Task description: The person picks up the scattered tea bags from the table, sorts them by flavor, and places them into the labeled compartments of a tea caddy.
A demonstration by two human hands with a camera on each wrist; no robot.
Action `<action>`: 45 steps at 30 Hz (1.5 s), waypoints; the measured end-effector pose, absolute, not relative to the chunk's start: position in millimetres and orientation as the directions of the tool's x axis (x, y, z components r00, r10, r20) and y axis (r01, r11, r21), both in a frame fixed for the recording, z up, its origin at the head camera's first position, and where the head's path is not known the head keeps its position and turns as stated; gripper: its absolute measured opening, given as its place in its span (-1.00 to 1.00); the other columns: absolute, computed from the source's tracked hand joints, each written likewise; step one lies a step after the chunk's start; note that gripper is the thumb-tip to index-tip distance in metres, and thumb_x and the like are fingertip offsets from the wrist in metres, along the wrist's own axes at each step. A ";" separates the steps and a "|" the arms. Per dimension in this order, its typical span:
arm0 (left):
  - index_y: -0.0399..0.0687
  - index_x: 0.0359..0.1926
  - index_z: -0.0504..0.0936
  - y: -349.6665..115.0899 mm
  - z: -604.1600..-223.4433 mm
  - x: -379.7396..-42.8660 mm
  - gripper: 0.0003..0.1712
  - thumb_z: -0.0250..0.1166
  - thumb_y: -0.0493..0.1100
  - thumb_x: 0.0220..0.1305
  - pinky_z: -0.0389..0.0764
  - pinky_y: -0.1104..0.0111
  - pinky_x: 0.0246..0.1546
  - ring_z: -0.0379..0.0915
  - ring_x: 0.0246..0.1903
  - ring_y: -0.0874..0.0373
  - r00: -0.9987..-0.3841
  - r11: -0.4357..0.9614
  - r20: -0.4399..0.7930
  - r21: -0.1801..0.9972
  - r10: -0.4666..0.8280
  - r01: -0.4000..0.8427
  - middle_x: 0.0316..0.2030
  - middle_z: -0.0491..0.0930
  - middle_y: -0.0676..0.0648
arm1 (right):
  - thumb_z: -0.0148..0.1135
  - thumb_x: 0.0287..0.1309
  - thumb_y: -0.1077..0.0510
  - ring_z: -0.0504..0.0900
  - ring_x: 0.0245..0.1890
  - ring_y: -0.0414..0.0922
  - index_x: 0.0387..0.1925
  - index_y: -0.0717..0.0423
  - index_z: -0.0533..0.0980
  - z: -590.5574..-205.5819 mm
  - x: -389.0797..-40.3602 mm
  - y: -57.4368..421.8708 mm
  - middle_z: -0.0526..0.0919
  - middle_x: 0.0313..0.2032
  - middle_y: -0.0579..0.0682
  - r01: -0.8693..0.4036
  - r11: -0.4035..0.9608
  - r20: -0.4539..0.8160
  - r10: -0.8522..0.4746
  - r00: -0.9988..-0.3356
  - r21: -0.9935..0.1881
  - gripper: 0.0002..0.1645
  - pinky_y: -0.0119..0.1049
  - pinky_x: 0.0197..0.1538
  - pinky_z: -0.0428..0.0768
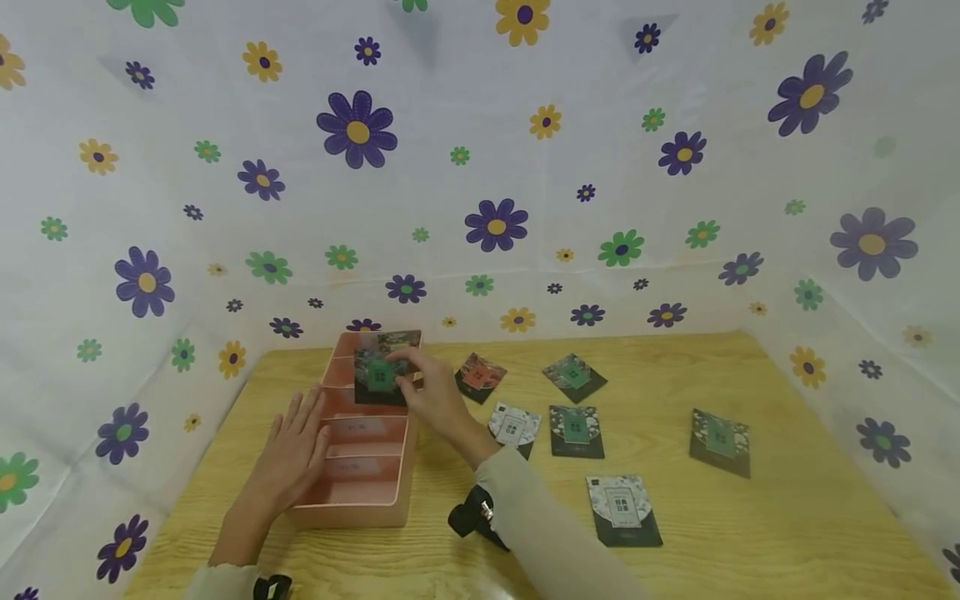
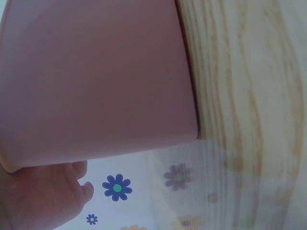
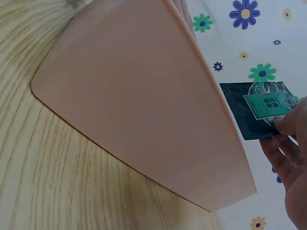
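Note:
Pinched between the thumb and fingers of my right hand (image 1: 438,396) is a flat dark sachet with a green label (image 1: 372,388), held over the far half of a pink divided box (image 1: 352,516). The right wrist view shows the sachet (image 3: 237,112) just beyond the box's upper edge. My left hand (image 1: 288,457) rests along the box's left rim, its fingers extended. Another sachet (image 1: 400,340) shows in the farthest compartment, partly hidden behind the held one. In the left wrist view, the box's pink wall (image 2: 96,81) covers most of that hand.
Right of the box, several sachets lie on the wooden table (image 1: 510,517): an orange-labelled one (image 1: 481,377), green-labelled ones (image 1: 576,431) and white ones (image 1: 624,510). One green-labelled sachet (image 1: 720,442) lies farther right. A flower-printed white cloth (image 1: 442,183) encloses the table's back and sides.

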State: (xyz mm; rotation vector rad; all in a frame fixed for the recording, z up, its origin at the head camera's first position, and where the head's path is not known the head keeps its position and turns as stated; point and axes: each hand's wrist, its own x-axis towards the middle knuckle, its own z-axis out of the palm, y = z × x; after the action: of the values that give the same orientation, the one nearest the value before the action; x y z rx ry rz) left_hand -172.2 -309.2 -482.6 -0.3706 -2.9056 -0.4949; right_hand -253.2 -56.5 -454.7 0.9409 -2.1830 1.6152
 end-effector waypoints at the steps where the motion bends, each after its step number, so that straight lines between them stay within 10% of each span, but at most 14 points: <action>1: -0.38 0.58 0.04 -309.1 -482.4 -172.1 -0.30 -0.11 -0.05 0.64 -0.14 -0.33 0.44 -0.26 0.56 -0.35 -0.954 0.914 0.208 0.301 0.215 0.271 0.59 -0.05 -0.31 | 0.25 0.31 0.45 0.66 -0.17 -0.09 0.13 0.13 0.59 -455.1 -252.3 -56.9 0.70 0.04 0.05 -0.636 0.174 0.558 -0.346 -0.755 -0.752 -0.60 -0.36 -0.16 0.71; 25: -0.36 0.59 0.00 -308.7 -478.0 -171.4 -0.30 -0.14 -0.04 0.65 -0.10 -0.34 0.43 -0.26 0.56 -0.34 -0.960 0.926 0.180 0.276 0.215 0.259 0.60 -0.07 -0.31 | 0.23 0.32 0.45 0.67 -0.20 -0.16 0.12 0.13 0.59 -466.8 -242.2 -55.4 0.71 -0.07 0.03 -0.644 0.223 0.520 -0.429 -0.739 -0.732 -0.61 -0.47 -0.07 0.65; 45: -0.38 0.58 0.02 -308.7 -477.8 -172.6 -0.31 -0.14 -0.07 0.65 -0.11 -0.34 0.43 -0.27 0.56 -0.35 -0.958 0.923 0.185 0.277 0.220 0.266 0.60 -0.07 -0.31 | 0.21 0.42 0.31 0.67 0.05 0.01 0.11 0.21 0.58 -456.8 -236.9 -33.3 0.69 0.03 0.14 -0.630 0.155 0.532 -0.407 -0.743 -0.761 -0.72 -0.01 0.13 0.65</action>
State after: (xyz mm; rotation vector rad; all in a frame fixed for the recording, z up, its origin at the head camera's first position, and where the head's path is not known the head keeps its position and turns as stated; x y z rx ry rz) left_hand -172.6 -308.7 -477.8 -0.3722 -2.9323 -0.4542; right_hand -236.9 -33.3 -456.8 1.0170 -2.2250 1.6290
